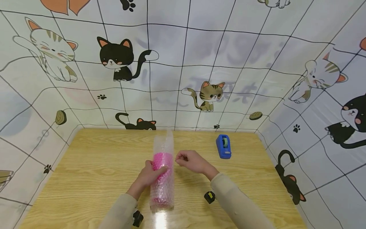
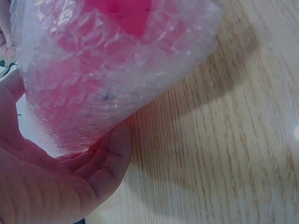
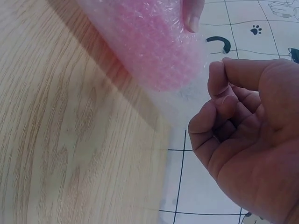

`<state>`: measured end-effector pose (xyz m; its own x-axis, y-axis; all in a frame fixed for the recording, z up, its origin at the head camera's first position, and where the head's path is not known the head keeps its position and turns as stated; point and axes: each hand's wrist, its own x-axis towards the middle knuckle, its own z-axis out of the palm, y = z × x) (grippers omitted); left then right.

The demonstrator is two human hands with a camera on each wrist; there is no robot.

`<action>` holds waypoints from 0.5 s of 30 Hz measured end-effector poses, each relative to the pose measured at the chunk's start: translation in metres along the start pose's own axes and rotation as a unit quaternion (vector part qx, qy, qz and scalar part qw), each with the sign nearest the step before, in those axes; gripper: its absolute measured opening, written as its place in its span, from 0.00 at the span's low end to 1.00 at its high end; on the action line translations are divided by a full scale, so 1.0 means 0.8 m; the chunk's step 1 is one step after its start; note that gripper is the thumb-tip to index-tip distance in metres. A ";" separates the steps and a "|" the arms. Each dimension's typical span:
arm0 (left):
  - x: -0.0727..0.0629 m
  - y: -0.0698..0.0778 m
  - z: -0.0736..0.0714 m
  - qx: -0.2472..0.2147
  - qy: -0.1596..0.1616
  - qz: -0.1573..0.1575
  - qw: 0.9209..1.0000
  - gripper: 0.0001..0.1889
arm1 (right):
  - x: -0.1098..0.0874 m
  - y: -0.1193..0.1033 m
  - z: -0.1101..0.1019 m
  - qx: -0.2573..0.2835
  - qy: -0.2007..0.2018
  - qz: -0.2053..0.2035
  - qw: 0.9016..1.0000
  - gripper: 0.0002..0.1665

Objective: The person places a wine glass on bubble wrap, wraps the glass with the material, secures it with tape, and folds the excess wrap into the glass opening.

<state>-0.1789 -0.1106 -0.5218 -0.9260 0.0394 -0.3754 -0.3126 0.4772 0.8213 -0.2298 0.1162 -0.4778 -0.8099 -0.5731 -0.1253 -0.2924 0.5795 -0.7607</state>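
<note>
A bright pink, roughly cylindrical object wrapped in clear bubble wrap (image 1: 163,187) is held lengthwise over the wooden table. My left hand (image 1: 150,174) grips it from the left side, thumb across its top; in the left wrist view the fingers (image 2: 119,144) curl under the wrap. Loose bubble wrap (image 1: 164,143) extends past the pink part at the far end. Just right of the bundle, apart from it, is my right hand (image 1: 192,160). Its fingers are curled with thumb and index drawn together (image 3: 247,121); I see nothing between them, though something thin and clear could be hidden.
A blue tape dispenser (image 1: 223,147) with a roll in it stands at the back right of the wooden table (image 1: 108,165). White cloth walls (image 1: 171,76) with black grid lines and printed cats enclose the back and sides. Small black devices (image 1: 209,197) sit by the wrists.
</note>
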 end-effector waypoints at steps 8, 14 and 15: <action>-0.003 0.003 -0.001 0.004 0.001 0.003 1.000 0.51 | 0.012 -0.015 0.005 -0.003 0.006 -0.002 1.000 0.08; -0.004 0.003 -0.001 0.002 0.001 0.009 1.000 0.51 | 0.023 -0.021 0.014 -0.010 0.003 -0.009 1.000 0.07; -0.004 0.003 -0.001 0.001 0.001 0.008 1.000 0.51 | 0.025 -0.022 0.016 -0.010 0.001 -0.009 1.000 0.07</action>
<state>-0.1768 -0.1101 -0.5187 -0.9317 0.0450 -0.3604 -0.2966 0.4784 0.8265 -0.2345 0.0875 -0.4751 -0.8060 -0.5816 -0.1101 -0.3169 0.5812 -0.7495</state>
